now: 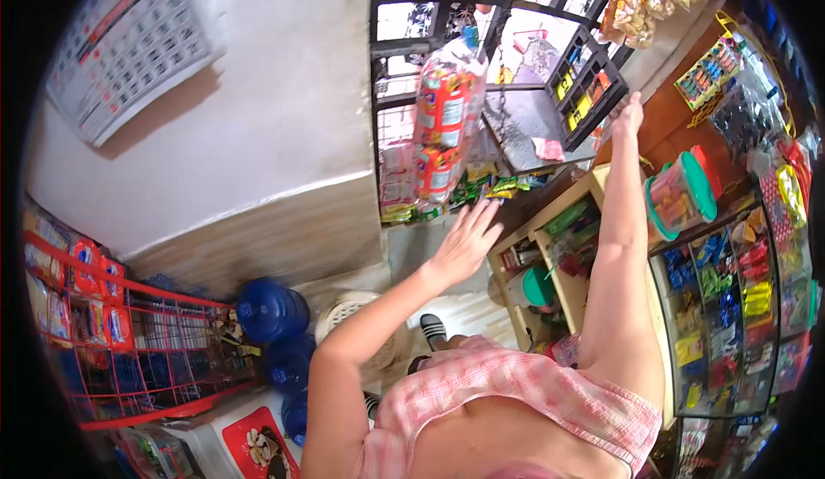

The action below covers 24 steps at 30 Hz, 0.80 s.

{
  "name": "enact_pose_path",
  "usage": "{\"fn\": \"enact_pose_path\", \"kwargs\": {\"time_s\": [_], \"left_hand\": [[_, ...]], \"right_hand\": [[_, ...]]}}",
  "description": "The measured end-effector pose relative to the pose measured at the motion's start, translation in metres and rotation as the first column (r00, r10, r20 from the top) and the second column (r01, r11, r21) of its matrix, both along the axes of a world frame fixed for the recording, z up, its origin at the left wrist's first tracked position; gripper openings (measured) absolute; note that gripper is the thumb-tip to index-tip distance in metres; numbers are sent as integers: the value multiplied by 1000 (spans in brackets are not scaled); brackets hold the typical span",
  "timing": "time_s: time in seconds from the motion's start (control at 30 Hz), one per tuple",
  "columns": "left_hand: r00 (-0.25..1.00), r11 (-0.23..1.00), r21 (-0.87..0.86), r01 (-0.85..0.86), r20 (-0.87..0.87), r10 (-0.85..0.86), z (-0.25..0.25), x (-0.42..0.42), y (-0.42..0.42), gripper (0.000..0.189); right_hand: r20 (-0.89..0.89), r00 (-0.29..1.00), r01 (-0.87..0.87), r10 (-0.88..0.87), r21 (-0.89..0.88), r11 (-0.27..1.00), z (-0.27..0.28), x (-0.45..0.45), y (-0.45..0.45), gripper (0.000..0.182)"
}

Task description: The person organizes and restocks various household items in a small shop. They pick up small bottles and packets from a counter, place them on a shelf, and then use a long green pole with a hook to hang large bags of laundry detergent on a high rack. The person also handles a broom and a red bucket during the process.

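My left hand (463, 242) reaches forward with its fingers spread, just below a row of hanging snack packets (496, 186); whether a fingertip touches them I cannot tell. My right hand (628, 117) is stretched out at the right end of a small black barred window door (590, 92), which stands swung inward; its grip on the frame is unclear. A grey ledge (525, 124) lies in the opening, with a crumpled pink and white item (548, 149) on it. Red packs in a clear plastic bag (445, 118) hang on the black window grille (406, 47).
Wooden shelves (544, 247), a green-lidded tub (680, 195) and a snack rack (722, 292) stand at the right. Blue water jugs (271, 311), a red wire rack (161, 343) and a white freezer (200, 440) are at the left. A calendar (129, 60) hangs on the wall.
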<state>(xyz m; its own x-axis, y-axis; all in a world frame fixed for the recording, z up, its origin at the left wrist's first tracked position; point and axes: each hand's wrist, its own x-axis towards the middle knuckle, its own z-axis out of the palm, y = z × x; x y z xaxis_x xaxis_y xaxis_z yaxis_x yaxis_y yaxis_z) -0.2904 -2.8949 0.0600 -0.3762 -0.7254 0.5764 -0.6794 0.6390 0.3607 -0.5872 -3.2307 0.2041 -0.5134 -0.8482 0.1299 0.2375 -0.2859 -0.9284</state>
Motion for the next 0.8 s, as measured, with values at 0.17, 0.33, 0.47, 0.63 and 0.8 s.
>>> {"fn": "enact_pose_path", "kwargs": {"time_s": [0.17,0.33,0.47,0.63,0.8], "left_hand": [[977,968,-157,-196,58,207,3,-56,-157,44],[939,942,51,-333,105,327,-6,-94,-220,36],[976,924,-337,-182,51,211,-16,-91,-221,8],[996,968,-247,31,90,-9,22,-48,-158,11],[985,962,-257,-88,122,122,45,15,-90,19]], "right_hand": [[168,927,-286,335,-259,922,-19,57,-21,45],[46,859,-490,510,-211,846,-12,30,-6,43],[-14,835,-544,549,-159,824,-10,89,-5,19],[-191,853,-510,485,-113,853,-4,166,-27,22],[-453,823,-471,343,-205,858,-4,214,-70,25]]}}
